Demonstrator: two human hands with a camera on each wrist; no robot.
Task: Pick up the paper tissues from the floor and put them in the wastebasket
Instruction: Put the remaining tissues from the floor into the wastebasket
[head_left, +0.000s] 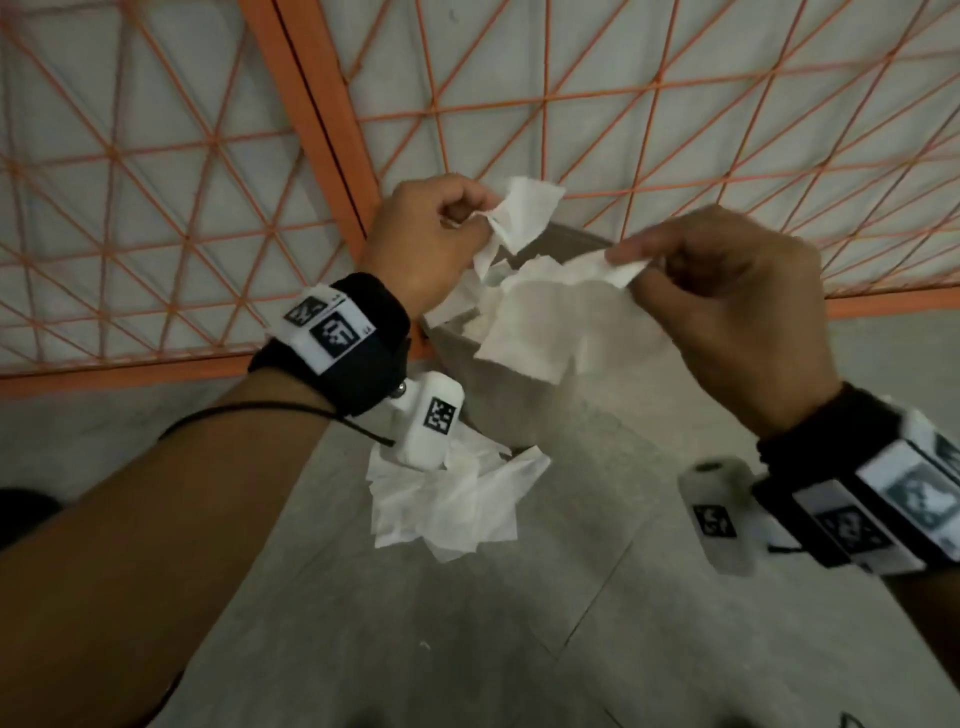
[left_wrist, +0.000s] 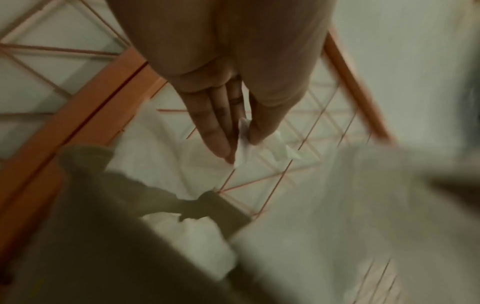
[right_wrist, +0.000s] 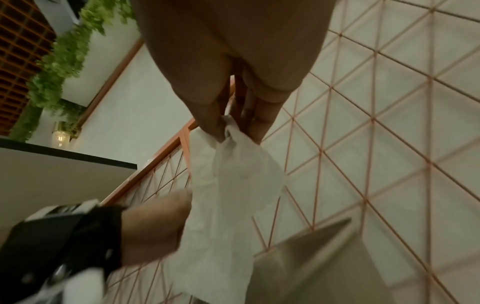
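My left hand (head_left: 475, 218) pinches a crumpled white tissue (head_left: 524, 213) above the far left of the grey wastebasket (head_left: 501, 405). My right hand (head_left: 631, 257) pinches a larger tissue (head_left: 561, 322) by its corner, and the sheet hangs over the basket's mouth. In the left wrist view, thumb and fingers (left_wrist: 218, 133) nip the tissue (left_wrist: 244, 148), with the basket rim (left_wrist: 215, 203) below and white paper (left_wrist: 192, 234) inside. In the right wrist view the tissue (right_wrist: 233, 195) hangs from the fingertips (right_wrist: 257, 127) beside the wastebasket (right_wrist: 311, 259). Several more tissues (head_left: 447, 499) lie on the floor in front of the basket.
An orange lattice screen (head_left: 322, 130) stands right behind the basket. The floor (head_left: 415, 623) is grey tile. In the right wrist view a dark-edged tabletop (right_wrist: 64, 164) and green plants (right_wrist: 59, 61) are off to the left.
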